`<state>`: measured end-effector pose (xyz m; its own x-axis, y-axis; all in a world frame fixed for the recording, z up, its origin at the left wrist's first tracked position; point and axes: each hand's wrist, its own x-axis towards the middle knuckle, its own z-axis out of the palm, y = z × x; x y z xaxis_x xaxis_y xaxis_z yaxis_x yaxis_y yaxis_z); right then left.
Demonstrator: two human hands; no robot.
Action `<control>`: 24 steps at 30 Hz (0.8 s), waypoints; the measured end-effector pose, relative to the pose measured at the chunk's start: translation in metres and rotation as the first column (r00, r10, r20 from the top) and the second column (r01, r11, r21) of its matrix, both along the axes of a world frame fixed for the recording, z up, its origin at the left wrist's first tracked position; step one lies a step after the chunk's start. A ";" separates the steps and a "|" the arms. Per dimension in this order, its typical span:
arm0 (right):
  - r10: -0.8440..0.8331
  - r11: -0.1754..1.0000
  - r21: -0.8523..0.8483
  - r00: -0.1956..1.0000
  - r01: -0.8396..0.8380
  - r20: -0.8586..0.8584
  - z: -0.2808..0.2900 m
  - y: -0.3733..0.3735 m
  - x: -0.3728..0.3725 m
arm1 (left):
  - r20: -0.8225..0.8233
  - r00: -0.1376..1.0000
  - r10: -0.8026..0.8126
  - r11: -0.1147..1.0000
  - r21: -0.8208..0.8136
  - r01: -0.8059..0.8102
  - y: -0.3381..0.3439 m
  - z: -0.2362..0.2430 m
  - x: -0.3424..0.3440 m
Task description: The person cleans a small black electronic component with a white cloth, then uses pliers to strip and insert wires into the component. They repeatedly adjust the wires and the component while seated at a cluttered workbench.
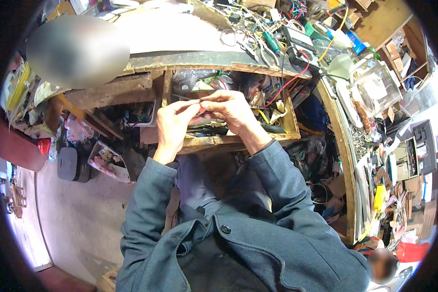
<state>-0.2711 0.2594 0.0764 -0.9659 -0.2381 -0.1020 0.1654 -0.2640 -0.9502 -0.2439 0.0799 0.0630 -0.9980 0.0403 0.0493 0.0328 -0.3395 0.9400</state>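
Both hands meet over an open wooden drawer (214, 142), their fingertips pinched together. Between them shows a small red piece (201, 110), too small and too covered by fingers to name its kind. My left hand (171, 124) grips it from the left with thumb and forefinger. From the right, my right hand (232, 113) pinches at the same piece, its other fingers curled below. Inside the drawer, under the hands, lie clear plastic bags (192, 82), wires and mixed small parts. A dark-handled tool (273, 129) rests at the drawer's right end.
Above the drawer runs a workbench edge (190, 59) with pliers (267, 52), a green-handled tool (271, 43) and a meter (299, 44) with a red lead. A cluttered side bench (343, 160) stands at right. Bins (73, 163) and a box of scraps (109, 163) sit on the left floor.
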 end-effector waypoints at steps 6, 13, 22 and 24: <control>0.008 1.000 -0.017 0.999 -0.008 0.033 -0.007 0.000 -0.003 | 0.055 0.998 -0.019 1.000 0.021 0.018 -0.001 -0.006 -0.005; -0.017 1.000 0.000 1.000 0.017 -0.014 -0.007 -0.004 0.001 | 0.050 0.999 -0.003 1.000 0.026 0.002 -0.003 -0.007 -0.006; -0.048 0.999 0.004 0.998 0.049 -0.035 -0.007 -0.005 0.009 | 0.076 0.997 -0.016 1.000 0.017 0.015 -0.002 -0.007 -0.008; -0.040 0.999 -0.003 0.999 0.040 -0.018 -0.005 -0.005 0.007 | 0.073 0.997 -0.020 1.000 0.024 0.019 -0.003 -0.008 -0.009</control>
<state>-0.2637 0.2548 0.0709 -0.9763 -0.1995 -0.0842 0.1378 -0.2726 -0.9522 -0.2526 0.0770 0.0549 -0.9980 0.0594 -0.0228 -0.0428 -0.3615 0.9314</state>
